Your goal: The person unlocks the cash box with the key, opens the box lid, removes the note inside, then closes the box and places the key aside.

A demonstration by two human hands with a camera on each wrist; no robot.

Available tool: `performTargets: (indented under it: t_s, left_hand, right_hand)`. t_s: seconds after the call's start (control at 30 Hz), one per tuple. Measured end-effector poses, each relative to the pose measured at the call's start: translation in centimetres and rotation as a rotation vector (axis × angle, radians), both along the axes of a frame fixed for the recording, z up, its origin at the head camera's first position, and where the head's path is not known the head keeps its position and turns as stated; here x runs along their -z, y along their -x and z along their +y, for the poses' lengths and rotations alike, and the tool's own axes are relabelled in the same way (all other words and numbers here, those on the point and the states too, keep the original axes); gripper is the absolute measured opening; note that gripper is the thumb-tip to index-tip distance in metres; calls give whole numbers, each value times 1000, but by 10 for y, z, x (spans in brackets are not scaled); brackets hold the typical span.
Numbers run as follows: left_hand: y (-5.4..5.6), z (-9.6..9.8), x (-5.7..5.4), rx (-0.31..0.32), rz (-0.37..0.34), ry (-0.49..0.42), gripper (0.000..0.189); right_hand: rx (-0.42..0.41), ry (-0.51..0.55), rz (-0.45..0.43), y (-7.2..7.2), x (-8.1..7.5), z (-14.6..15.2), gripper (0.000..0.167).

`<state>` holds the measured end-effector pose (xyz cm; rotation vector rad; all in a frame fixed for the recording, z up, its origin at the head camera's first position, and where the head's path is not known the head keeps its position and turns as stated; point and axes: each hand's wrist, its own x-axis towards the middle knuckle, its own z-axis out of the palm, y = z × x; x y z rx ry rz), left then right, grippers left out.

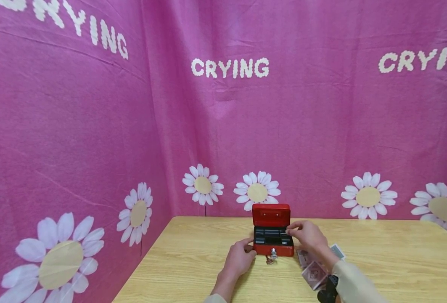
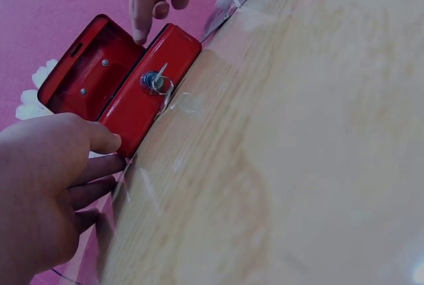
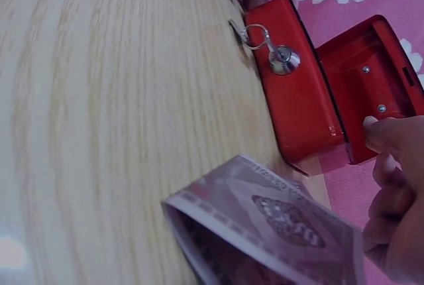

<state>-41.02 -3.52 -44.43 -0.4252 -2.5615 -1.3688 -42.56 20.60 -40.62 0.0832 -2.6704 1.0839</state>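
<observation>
A red cash box (image 1: 273, 251) stands on the table with its lid (image 1: 271, 215) up and a black compartmented tray (image 1: 268, 240) inside. Keys (image 3: 255, 36) hang from its front lock (image 3: 285, 59). My left hand (image 1: 239, 257) rests against the box's left end, thumb by the front corner and fingers fairly straight, as the left wrist view shows. At the right end, my right hand (image 1: 309, 235) reaches over the tray with thumb and forefinger close together. Whether they pinch a small thing or the tray is too small to tell. Below that hand lie folded banknotes (image 1: 314, 274).
A paler note (image 1: 337, 251) lies right of the folded ones, partly behind the right forearm. A dark object (image 1: 327, 290) shows by the right sleeve. The wooden table (image 1: 193, 261) ends at a pink curtain (image 1: 302, 139) with daisies behind and to the left.
</observation>
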Motion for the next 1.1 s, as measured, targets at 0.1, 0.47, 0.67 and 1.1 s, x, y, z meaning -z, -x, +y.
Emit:
performTargets:
  t_s: [0.1,0.47,0.67,1.1]
  left_hand:
    - [1,0,1,6,11,-6,42]
    - [2,5,-6,-10,-4,-14,48]
    - [9,9,-30,-45,10,23,51]
    - [26,16,-67,-53,22,100,59]
  right_hand:
    - [3,-45,39,-1,-3,3,25]
    - [22,-41,93,-5,-11,8,33]
    - [38,-3,115,-6,-17,9,35]
    - [34,59,187,-4,-20,6,50]
